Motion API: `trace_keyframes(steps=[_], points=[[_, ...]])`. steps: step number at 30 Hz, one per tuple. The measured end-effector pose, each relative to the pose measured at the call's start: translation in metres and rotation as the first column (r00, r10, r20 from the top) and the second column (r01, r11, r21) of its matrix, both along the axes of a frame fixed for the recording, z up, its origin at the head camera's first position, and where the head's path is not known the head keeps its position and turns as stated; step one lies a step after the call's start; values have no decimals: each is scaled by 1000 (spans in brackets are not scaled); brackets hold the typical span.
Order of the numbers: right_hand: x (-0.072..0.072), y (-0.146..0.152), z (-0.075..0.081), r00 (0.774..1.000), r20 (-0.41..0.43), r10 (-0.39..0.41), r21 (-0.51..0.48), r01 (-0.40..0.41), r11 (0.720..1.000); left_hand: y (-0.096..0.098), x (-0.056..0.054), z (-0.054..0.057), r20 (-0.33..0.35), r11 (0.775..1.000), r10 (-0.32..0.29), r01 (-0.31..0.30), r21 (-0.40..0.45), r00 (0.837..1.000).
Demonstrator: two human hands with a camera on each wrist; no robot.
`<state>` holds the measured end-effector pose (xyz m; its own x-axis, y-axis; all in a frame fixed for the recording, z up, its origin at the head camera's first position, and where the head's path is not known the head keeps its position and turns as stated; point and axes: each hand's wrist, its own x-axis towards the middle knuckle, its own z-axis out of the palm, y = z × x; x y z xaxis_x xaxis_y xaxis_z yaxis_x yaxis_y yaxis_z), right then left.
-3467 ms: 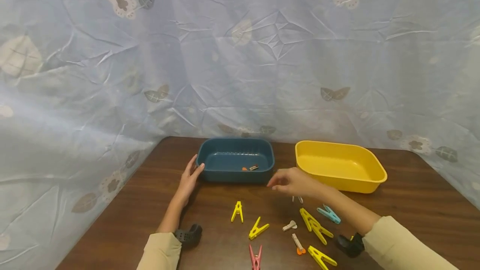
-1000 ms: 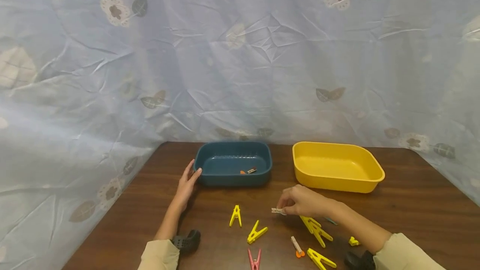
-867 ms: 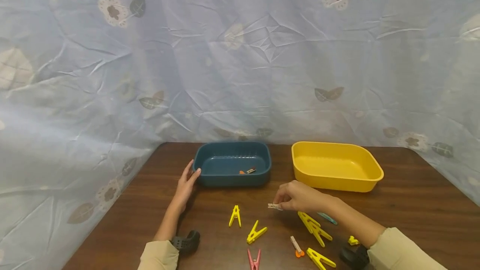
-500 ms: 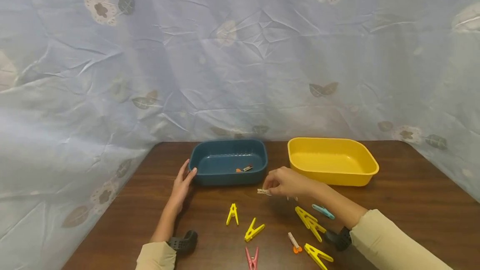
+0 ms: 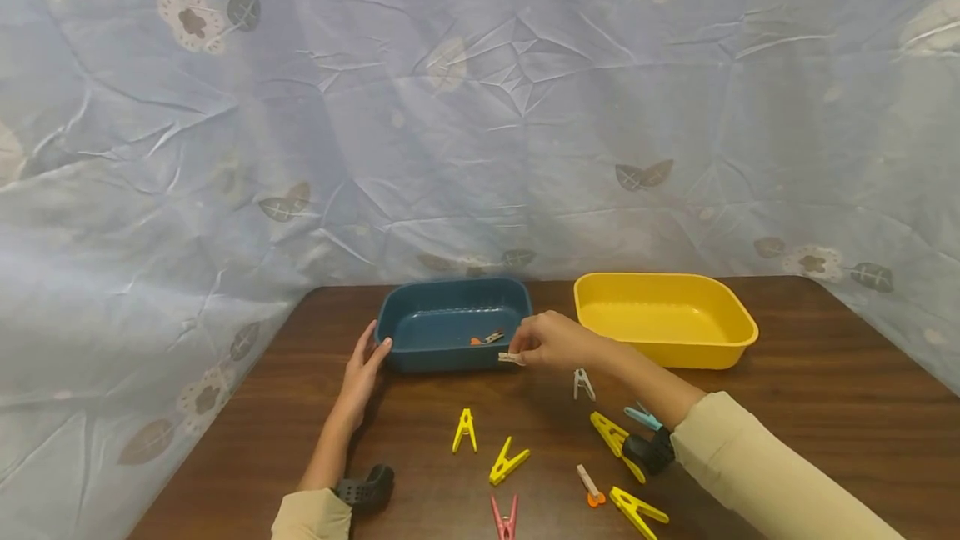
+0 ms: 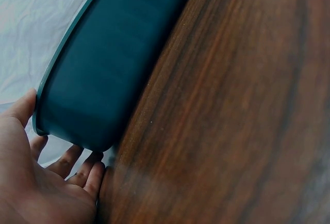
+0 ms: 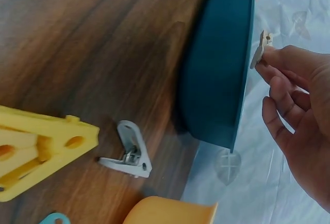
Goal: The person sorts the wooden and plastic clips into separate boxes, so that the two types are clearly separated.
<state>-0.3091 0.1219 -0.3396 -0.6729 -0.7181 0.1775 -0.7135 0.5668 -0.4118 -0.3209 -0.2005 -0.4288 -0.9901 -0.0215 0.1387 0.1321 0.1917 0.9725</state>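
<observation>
My right hand [image 5: 553,342] pinches a small pale wooden clothespin [image 5: 509,357] between thumb and fingertips, level with the blue bin's near right rim. In the right wrist view, that clothespin [image 7: 261,51] is just beyond the rim of the blue bin [image 7: 219,64]. My left hand [image 5: 362,375] rests against the bin's left end, its thumb at the rim and its fingers spread along the outer wall, as the left wrist view shows. Inside the blue bin [image 5: 450,358] lies a small clothespin [image 5: 492,337] with an orange piece beside it.
A yellow bin [image 5: 667,354] stands to the right. Scattered on the brown table [image 5: 427,490] are several yellow clothespins [image 5: 507,462], a pink one [image 5: 505,517], a blue one [image 5: 642,417], a whitish one [image 5: 582,385] and a wooden one with an orange end [image 5: 589,483].
My right hand took a small wooden clothespin from the table and has carried it up and left to the blue bin's rim. The left hand has stayed at the bin's end.
</observation>
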Motion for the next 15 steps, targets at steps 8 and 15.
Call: trace_keyframes(steps=[8, 15], points=[[-11, -11, 12, 999, -8, -47, 21, 47, 999, -2, 1, 1, 45, 1000, -12, 12, 17, 999], [-20, -16, 14, 997, -43, -58, 27, 59, 998, -2, -2, -1, 39, 1000, -11, 11, 13, 999]])
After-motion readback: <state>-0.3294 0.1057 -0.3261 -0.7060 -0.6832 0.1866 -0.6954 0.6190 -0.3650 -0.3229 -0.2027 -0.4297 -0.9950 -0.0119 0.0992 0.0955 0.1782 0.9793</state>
